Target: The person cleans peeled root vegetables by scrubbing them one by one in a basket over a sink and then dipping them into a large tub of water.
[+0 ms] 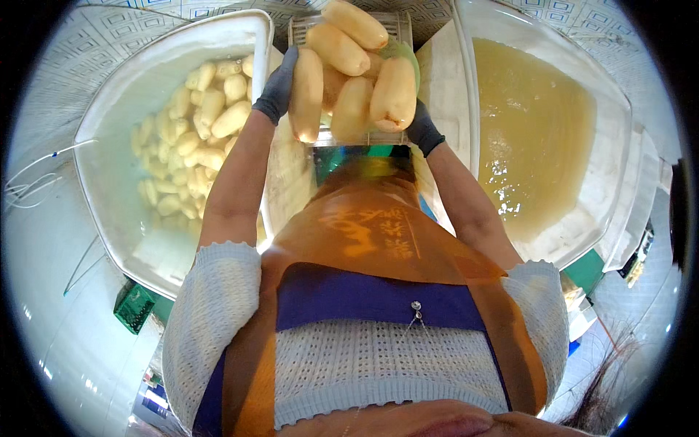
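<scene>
A pile of peeled, pale lotus root segments is gathered between my two hands, several of them stacked. My left hand, in a dark grey glove, presses along the pile's left side, its fingers pointing away from me. On the right side, my right hand wears a matching glove; its fingers are mostly hidden behind the roots. A pale green item shows at the pile's right edge, largely covered. Beneath and behind the pile is a clear plastic crate with slotted sides.
A white tub on the left holds water and many lotus root segments. On the right, another white tub contains cloudy yellow-brown water. A green crate and a looped white cord lie to the left.
</scene>
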A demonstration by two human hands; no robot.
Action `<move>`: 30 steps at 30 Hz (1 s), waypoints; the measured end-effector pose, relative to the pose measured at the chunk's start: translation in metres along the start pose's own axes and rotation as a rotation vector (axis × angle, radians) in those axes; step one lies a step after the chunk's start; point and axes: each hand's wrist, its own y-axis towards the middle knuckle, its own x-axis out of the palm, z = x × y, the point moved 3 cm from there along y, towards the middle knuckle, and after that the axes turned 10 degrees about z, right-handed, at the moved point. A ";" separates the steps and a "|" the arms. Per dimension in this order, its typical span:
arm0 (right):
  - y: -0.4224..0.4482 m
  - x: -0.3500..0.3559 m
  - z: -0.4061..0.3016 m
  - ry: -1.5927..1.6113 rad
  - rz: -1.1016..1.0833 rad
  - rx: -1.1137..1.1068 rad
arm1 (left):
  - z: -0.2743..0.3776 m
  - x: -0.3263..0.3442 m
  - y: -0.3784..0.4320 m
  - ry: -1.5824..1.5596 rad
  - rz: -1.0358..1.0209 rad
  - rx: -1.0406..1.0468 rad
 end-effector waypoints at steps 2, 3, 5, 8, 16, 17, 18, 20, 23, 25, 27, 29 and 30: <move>0.006 -0.015 0.034 -0.223 -0.078 -0.082 | -0.008 -0.004 0.012 0.100 0.045 0.005; 0.010 -0.017 0.030 -0.331 -0.126 -0.130 | -0.005 -0.005 0.012 0.204 0.099 0.023; 0.010 -0.024 0.027 -0.442 -0.182 -0.092 | -0.003 -0.006 0.008 0.278 0.164 0.114; 0.008 -0.029 0.006 -0.563 -0.224 -0.015 | 0.003 -0.003 -0.008 0.348 0.098 0.310; -0.002 -0.060 -0.018 -0.611 -0.441 0.020 | 0.021 0.008 -0.040 0.506 0.008 0.399; -0.005 -0.064 -0.024 -0.660 -0.483 -0.074 | 0.022 0.008 -0.046 0.553 0.079 0.490; -0.006 -0.070 -0.022 -0.595 -0.399 -0.053 | 0.028 0.009 -0.053 0.602 0.149 0.582; -0.008 -0.079 -0.017 -0.531 -0.315 -0.031 | 0.032 0.005 -0.052 0.569 0.154 0.623; -0.014 -0.068 -0.044 -0.559 -0.344 -0.118 | 0.041 -0.004 -0.059 0.414 0.158 0.544; -0.019 -0.077 -0.053 -0.316 0.101 0.312 | 0.051 -0.005 -0.073 -0.079 0.080 0.328; -0.027 -0.065 -0.100 0.012 0.361 0.413 | 0.056 -0.010 -0.073 -0.271 0.028 0.256; -0.021 -0.057 -0.134 0.394 0.339 0.301 | 0.057 -0.006 -0.071 -0.668 -0.096 -0.006; -0.019 -0.048 -0.159 0.394 0.332 0.293 | 0.062 -0.004 -0.074 -0.638 -0.103 0.019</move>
